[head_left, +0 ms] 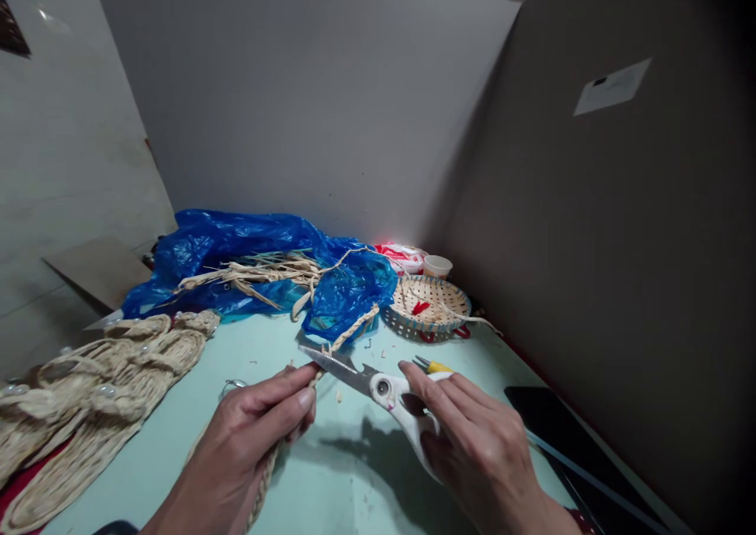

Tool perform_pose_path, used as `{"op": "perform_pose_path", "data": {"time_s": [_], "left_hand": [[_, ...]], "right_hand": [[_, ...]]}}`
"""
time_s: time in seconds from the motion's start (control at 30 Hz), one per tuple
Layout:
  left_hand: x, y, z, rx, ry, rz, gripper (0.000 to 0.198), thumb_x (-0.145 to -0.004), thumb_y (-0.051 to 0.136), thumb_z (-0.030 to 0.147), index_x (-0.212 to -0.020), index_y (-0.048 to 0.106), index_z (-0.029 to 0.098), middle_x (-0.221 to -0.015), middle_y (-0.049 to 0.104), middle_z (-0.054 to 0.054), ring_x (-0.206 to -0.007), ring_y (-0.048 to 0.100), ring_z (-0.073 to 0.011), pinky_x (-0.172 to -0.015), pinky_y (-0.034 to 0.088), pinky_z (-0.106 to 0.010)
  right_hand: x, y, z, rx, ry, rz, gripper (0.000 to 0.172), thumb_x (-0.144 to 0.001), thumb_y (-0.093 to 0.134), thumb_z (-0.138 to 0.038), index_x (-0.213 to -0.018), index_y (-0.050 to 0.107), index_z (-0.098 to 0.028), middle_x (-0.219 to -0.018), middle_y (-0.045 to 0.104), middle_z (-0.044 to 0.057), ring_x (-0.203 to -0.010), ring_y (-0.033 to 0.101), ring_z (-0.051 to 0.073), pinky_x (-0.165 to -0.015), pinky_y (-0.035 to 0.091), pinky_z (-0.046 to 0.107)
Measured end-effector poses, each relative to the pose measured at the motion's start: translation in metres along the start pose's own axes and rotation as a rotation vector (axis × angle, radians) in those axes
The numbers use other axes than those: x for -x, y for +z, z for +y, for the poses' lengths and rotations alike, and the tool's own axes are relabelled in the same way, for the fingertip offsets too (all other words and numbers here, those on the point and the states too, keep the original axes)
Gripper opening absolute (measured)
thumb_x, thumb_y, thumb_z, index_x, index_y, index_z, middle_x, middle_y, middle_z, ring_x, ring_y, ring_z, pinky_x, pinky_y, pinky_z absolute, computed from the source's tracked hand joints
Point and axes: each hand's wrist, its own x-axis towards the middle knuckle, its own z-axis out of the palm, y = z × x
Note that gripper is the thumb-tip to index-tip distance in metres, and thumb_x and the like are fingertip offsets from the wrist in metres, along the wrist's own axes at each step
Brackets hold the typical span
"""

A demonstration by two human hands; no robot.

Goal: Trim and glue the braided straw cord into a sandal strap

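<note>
In the middle of the head view, my left hand [265, 421] is closed around a braided straw cord [264, 484]. One end of the braid trails down past my wrist, and another stretch rises beyond my fingertips toward the blue bag. My right hand [478, 432] grips white-handled scissors [383, 391], thumb and fingers at the handle loops. Their blades are parted and lie across the braid just above my left fingertips. Whether they touch the braid I cannot tell. Behind my right fingers, a tool with a yellow handle [438, 367] is partly hidden.
Several woven straw sandals [112, 401] lie at left. At the back, a blue plastic bag [236, 232] carries loose straw strands [265, 271]. A round woven basket [407, 332] and a white cup [438, 265] stand right of it. A dark flat object [567, 432] lies at right. Grey panels enclose the table.
</note>
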Motion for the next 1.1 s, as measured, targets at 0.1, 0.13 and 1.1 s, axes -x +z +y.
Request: {"op": "perform_pose_path", "data": {"time_s": [0.1, 0.13, 1.1], "left_hand": [[0.002, -0.001, 0.001, -0.001, 0.02, -0.03, 0.019, -0.059, 0.09, 0.033, -0.073, 0.081, 0.024, -0.065, 0.061, 0.004, -0.074, 0.057, -0.0133, -0.069, 0.05, -0.017], [0.002, -0.001, 0.001, -0.004, 0.019, -0.045, 0.018, -0.06, 0.09, 0.033, -0.073, 0.081, 0.024, -0.066, 0.061, 0.004, -0.072, 0.057, -0.0129, -0.068, 0.05, -0.017], [0.001, -0.001, 0.013, 0.032, -0.087, -0.173, 0.016, -0.079, 0.075, 0.034, -0.073, 0.073, 0.019, -0.07, 0.062, 0.0, -0.067, 0.053, -0.0117, -0.062, 0.047, -0.018]], "right_hand": [[-0.002, -0.001, -0.001, 0.034, 0.004, -0.001, 0.053, -0.075, 0.047, -0.002, -0.127, 0.057, -0.007, -0.076, 0.065, 0.008, -0.067, 0.056, 0.021, -0.056, 0.045, 0.032], [-0.002, -0.002, -0.002, 0.039, 0.0, 0.001, 0.055, -0.073, 0.047, -0.002, -0.126, 0.057, -0.007, -0.076, 0.064, 0.008, -0.068, 0.055, 0.022, -0.056, 0.045, 0.033], [0.008, 0.008, 0.002, -0.461, 0.429, -0.102, 0.024, -0.084, 0.062, -0.017, -0.107, 0.067, -0.02, -0.068, 0.064, 0.0, -0.078, 0.069, 0.021, -0.067, 0.056, 0.025]]}}
